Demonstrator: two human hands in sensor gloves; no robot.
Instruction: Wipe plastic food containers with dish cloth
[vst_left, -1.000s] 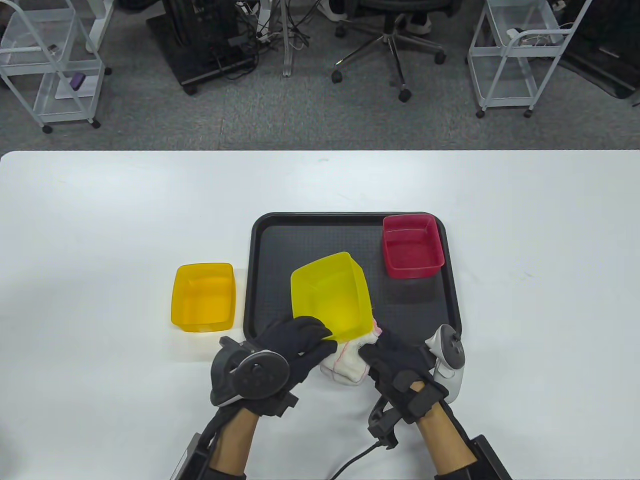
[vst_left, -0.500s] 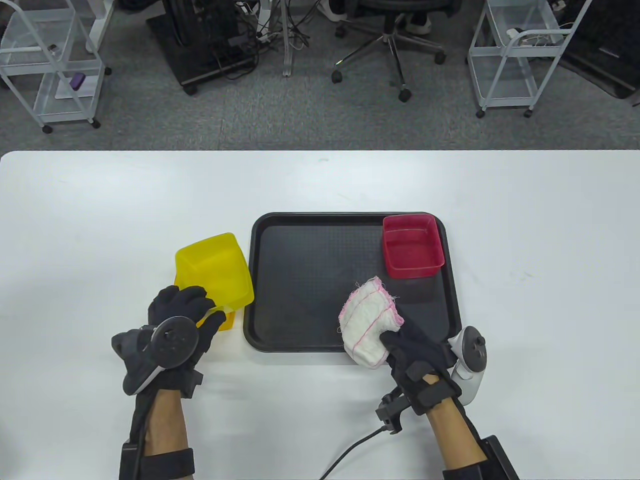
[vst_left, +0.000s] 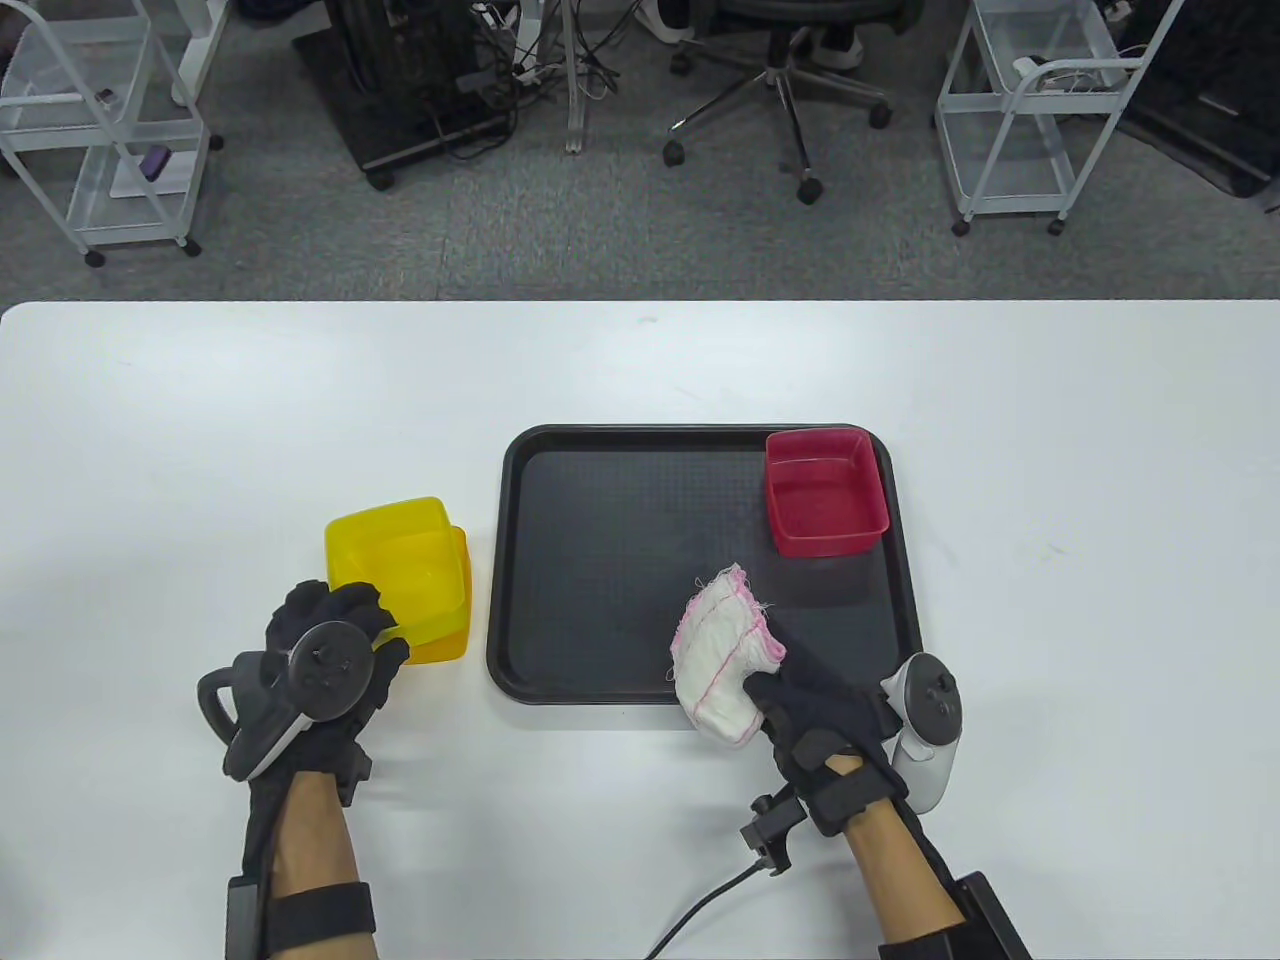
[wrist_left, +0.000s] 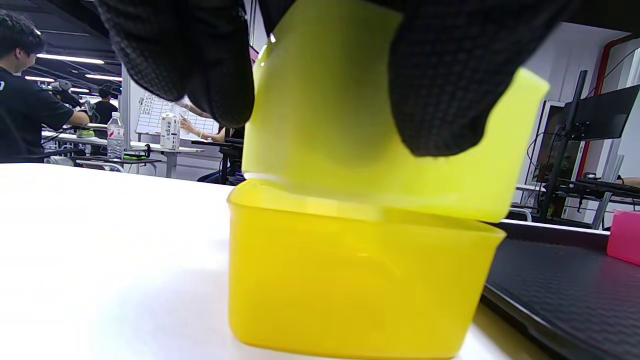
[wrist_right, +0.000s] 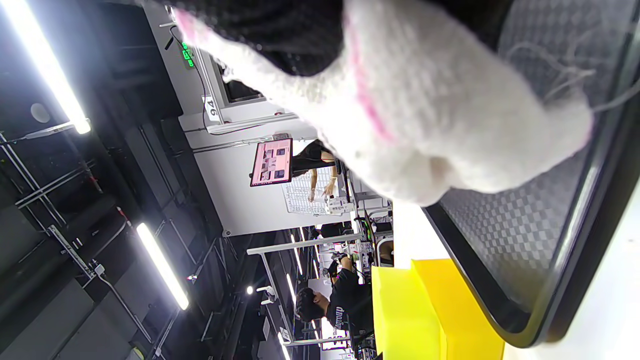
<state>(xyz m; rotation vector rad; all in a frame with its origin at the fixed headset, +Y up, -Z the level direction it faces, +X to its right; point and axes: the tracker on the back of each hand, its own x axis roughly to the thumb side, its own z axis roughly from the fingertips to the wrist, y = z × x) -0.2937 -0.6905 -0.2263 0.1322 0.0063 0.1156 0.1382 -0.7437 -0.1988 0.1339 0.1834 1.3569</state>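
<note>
My left hand (vst_left: 335, 625) grips the near wall of a lemon-yellow container (vst_left: 395, 560) and holds it tilted, partly inside an orange-yellow container (vst_left: 445, 645) standing on the table left of the tray. In the left wrist view my fingers (wrist_left: 440, 95) pinch the lemon container's wall (wrist_left: 350, 150) above the lower container (wrist_left: 360, 290). My right hand (vst_left: 800, 700) holds a white dish cloth with pink stitching (vst_left: 725, 650) over the tray's near edge; the cloth also fills the right wrist view (wrist_right: 425, 115). A red container (vst_left: 825, 490) stands in the tray's far right corner.
The black tray (vst_left: 620, 520) lies mid-table, its middle bare. White table surface (vst_left: 200, 430) extends to the left, right and far side. Carts and an office chair stand on the floor beyond the table.
My left hand carried the lemon-yellow container from the tray leftward and lowered it into the orange-yellow one. My right hand lifted the cloth away and now holds it over the tray's near edge.
</note>
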